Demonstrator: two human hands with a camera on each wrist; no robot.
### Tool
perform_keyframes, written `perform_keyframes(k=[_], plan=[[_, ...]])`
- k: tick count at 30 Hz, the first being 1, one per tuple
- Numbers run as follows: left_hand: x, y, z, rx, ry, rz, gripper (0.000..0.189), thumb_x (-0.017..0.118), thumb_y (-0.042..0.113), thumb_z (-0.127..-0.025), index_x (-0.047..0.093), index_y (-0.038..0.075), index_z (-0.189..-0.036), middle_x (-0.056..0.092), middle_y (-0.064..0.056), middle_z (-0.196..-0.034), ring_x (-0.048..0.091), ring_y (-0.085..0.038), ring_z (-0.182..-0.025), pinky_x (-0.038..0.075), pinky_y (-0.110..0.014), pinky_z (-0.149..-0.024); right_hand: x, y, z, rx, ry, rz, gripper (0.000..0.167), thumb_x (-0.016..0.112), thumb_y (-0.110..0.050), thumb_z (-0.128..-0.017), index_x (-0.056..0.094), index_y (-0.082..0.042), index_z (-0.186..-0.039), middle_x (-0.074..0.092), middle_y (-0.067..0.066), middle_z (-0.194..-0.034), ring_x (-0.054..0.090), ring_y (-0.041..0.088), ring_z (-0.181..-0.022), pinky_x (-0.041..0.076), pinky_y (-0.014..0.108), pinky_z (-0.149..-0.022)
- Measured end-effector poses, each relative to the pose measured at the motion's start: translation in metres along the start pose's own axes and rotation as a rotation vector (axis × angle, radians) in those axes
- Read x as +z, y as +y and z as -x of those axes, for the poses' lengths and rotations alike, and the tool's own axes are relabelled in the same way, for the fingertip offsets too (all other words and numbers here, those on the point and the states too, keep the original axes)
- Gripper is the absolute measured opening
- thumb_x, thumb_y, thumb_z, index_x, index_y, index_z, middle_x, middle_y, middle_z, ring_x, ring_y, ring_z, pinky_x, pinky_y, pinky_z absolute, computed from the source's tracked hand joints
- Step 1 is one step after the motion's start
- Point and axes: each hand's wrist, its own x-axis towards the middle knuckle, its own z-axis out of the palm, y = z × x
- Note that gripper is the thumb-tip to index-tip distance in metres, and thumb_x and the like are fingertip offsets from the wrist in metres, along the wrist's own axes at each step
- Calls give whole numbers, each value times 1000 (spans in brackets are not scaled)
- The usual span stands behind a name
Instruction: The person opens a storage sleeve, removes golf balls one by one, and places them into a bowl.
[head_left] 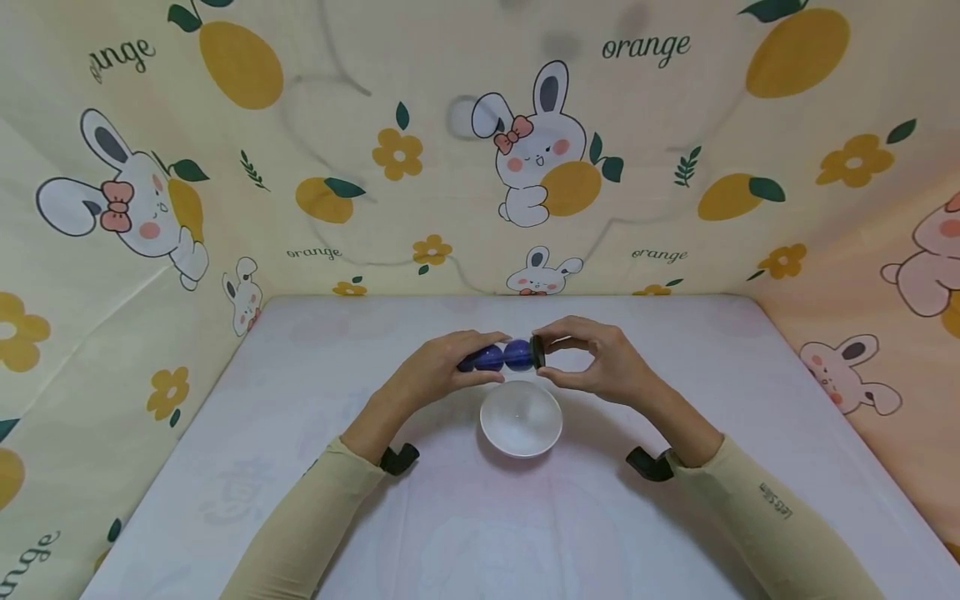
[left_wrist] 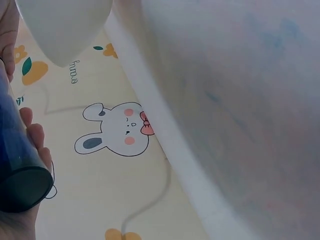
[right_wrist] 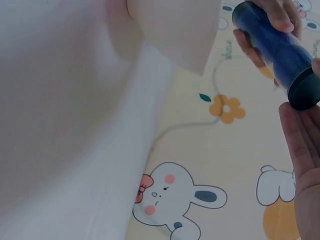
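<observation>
Stretching sideways from the left hand (head_left: 442, 367) gripping its body to the right hand (head_left: 604, 360) pinching its dark end (head_left: 537, 352), the tube (head_left: 516, 356) is near the bowl (head_left: 521, 440).

On the cloth (head_left: 450, 50), the word "orange" is printed several times, for example in the upper right of the head view. The right sleeve (head_left: 772, 537), lower right, carries "Let's Slim".

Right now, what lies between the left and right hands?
In the head view, a blue tube spans the gap: the left hand grips its body, the right hand pinches its dark end. The white bowl sits nearer the person.
</observation>
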Motion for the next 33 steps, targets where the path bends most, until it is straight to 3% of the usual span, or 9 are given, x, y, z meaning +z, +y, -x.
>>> perform_keyframes(k=[15,23,28,33], plan=[[1,-1,0,6,10,11,63,84,33,-95,62,20,-152,70,-9,-141,68,-27,-126,57,-47,-107,1,2,0,-5,14,-21,53,93,4,-79,73,-5,-128,73,6,-121,73,20,-108,61,31,-96],[1,0,0,-2,-11,3,62,81,39,-97,61,20,-153,70,-9,-140,68,-26,-125,58,-46,-106,-1,6,1,-9,-5,-37,54,93,5,-79,72,-6,-129,73,5,-122,72,19,-110,61,32,-97],[1,0,0,-5,-10,7,62,80,40,-97,61,20,-153,70,-9,-141,68,-26,-125,57,-46,-107,1,7,1,-54,16,10,57,94,5,-78,72,-5,-130,73,6,-121,73,19,-106,61,30,-96],[0,-1,1,-53,-20,22,63,79,42,-98,60,21,-154,68,-10,-145,66,-29,-131,55,-47,-110,0,6,0,-119,65,23,61,95,11,-73,71,-2,-128,73,9,-119,73,20,-104,62,30,-95]])
